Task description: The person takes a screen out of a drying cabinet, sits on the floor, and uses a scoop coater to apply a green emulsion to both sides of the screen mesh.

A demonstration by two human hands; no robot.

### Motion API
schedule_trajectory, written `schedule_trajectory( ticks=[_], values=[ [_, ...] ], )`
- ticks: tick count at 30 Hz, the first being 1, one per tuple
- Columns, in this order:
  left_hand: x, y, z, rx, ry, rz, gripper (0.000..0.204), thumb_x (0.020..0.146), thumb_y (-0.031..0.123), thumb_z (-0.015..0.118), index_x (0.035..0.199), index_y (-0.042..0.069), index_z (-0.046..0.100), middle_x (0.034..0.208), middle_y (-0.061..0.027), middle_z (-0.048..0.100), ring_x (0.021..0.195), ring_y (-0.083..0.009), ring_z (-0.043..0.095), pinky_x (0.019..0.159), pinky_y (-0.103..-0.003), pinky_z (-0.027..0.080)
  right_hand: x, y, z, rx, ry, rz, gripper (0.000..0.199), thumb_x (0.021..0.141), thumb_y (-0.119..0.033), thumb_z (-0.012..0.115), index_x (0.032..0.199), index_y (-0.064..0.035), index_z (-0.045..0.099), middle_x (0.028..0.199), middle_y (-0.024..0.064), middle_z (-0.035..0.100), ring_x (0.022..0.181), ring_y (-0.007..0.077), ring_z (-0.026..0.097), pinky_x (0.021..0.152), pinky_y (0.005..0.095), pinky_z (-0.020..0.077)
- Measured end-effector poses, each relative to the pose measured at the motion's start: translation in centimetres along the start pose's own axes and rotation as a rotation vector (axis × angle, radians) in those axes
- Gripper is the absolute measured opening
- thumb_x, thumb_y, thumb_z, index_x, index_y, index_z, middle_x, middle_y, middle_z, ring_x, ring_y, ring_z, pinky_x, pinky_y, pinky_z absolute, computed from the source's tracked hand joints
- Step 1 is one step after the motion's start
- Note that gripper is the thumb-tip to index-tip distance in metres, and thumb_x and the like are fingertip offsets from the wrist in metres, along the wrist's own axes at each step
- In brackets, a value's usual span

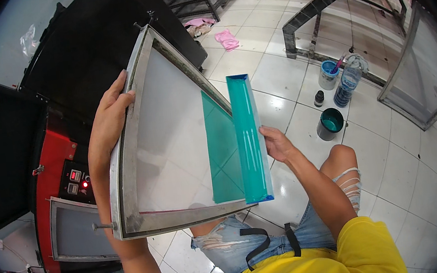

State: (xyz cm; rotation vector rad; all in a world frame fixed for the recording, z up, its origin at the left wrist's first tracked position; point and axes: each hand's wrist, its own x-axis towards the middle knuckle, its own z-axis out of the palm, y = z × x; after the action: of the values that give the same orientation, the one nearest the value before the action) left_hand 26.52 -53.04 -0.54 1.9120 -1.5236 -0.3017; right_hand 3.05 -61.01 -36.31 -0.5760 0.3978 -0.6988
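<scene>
Yellow shirt and ripped denim shorts at bottom of frame, bare knee up on the right. Metal-framed screen [140, 161] held tilted over the lap: dull scratched aluminium frame, translucent white mesh, roughly trapezoid through the fisheye. Green emulsion band [223, 152] covers the mesh strip nearest the right edge, wet and glossy. Long teal coating trough [248, 138] lies against the mesh just right of that band, running top to bottom, blue end caps.

Left hand [106, 122] grips the frame's left rail near its upper end, fingers curled over the edge, thumb on the face. Right hand [278, 143] is on the trough's right side near mid-length; fingers mostly hidden behind it, so exact spread unclear, but it's holding it.

Beyond: glossy white floor tiles, black pot with green liquid [330, 122], small dark bottle [319, 98], plastic bottle [347, 81], second screen [418, 70] leaning right, red-black cabinet [55, 171] left, pink rag [227, 39] far back.
</scene>
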Motion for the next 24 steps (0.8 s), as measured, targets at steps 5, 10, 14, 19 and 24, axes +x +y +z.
schedule_trajectory(
  ticks=[5, 10, 14, 19, 24],
  values=[
    [0.2, -0.2, 0.5, -0.048, 0.025, 0.067, 0.064, 0.085, 0.022, 0.052, 0.144, 0.005, 0.036, 0.15, -0.0139, 0.035, 0.137, -0.0233, 0.035, 0.111, -0.03, 0.024, -3.0, -2.4, -1.5, 0.004, 0.046, -0.02, 0.042, 0.089, -0.037, 0.06, 0.116, -0.0044, 0.056, 0.106, 0.007, 0.062, 0.094, 0.0189, 0.06, 0.081, 0.0348, 0.0466],
    [0.1, 1.0, 0.9, -0.115, 0.001, 0.043, 0.056, 0.086, 0.016, 0.051, 0.141, 0.007, 0.043, 0.151, -0.0092, 0.034, 0.138, -0.0221, 0.033, 0.113, -0.031, 0.022, -4.9, -3.9, -2.6, 0.02, 0.094, -0.071, 0.043, 0.089, -0.037, 0.06, 0.116, -0.0035, 0.056, 0.107, 0.0073, 0.062, 0.096, 0.02, 0.06, 0.083, 0.0354, 0.0467],
    [0.1, 2.0, 1.6, -0.167, -0.02, 0.024, 0.05, 0.086, 0.011, 0.049, 0.137, 0.009, 0.05, 0.15, -0.0084, 0.037, 0.137, -0.0223, 0.035, 0.113, -0.03, 0.023, -6.1, -5.0, -4.5, 0.017, 0.143, -0.127, 0.041, 0.09, -0.036, 0.059, 0.116, -0.0032, 0.056, 0.107, 0.007, 0.062, 0.096, 0.0194, 0.06, 0.084, 0.0351, 0.0463],
    [-0.2, 1.5, 0.2, -0.046, -0.071, 0.034, 0.053, 0.084, 0.018, 0.05, 0.137, 0.013, 0.051, 0.151, -0.0095, 0.035, 0.14, -0.0247, 0.03, 0.114, -0.035, 0.022, -6.3, -5.7, -5.9, 0.041, 0.126, -0.192, 0.037, 0.092, -0.032, 0.057, 0.115, -0.0031, 0.057, 0.1, 0.0048, 0.064, 0.087, 0.0153, 0.061, 0.076, 0.0311, 0.0475],
    [1.6, -0.4, -1.2, 0.107, -0.277, 0.214, 0.065, 0.079, 0.043, 0.05, 0.137, 0.015, 0.05, 0.154, -0.0098, 0.026, 0.145, -0.0296, 0.016, 0.117, -0.048, 0.008, -7.4, -6.8, -6.6, 0.044, 0.129, -0.215, 0.035, 0.092, -0.031, 0.057, 0.115, -0.0047, 0.057, 0.099, 0.0023, 0.062, 0.084, 0.0129, 0.058, 0.073, 0.0279, 0.045]
  ],
)
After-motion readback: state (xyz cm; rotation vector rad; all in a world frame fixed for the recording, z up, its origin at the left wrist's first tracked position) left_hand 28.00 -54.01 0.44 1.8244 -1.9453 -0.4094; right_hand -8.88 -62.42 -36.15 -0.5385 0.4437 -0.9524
